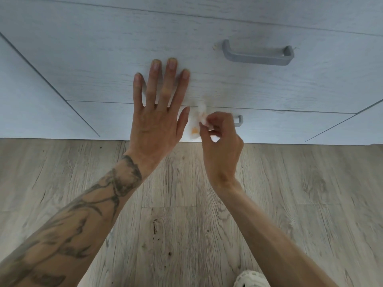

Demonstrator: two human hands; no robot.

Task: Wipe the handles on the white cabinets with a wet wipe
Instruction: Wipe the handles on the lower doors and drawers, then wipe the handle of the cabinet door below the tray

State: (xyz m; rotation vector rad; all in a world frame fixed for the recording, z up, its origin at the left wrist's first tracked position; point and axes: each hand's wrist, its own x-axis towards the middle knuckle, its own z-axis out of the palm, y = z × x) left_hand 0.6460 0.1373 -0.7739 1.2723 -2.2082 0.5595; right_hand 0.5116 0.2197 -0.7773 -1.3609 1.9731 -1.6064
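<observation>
The wet wipe (194, 125) lies at the fingertips of the right hand (221, 146), just left of the lower handle (238, 121), in front of the bottom drawer. It sits in the narrow gap between the two hands, close to the left thumb.

Right hand: fingers curled, thumb and forefinger pinching the wipe. The hand covers most of the lower handle, and only the handle's grey right end shows. Whether the wipe touches the handle cannot be told.

Left hand (155, 121): fully open, fingers straight and spread, and holding nothing. It appears to rest flat on the white drawer front (93, 65), across the seam between the two drawers. The forearm is tattooed.

The wipe is white, crumpled and hanging, with an orange mark near its lower edge. Its upper part is blurred.

The upper handle (258, 55), a grey bar, stands well apart to the upper right, with neither hand on it. Wood-grain floor (300, 193) lies below the cabinets.
</observation>
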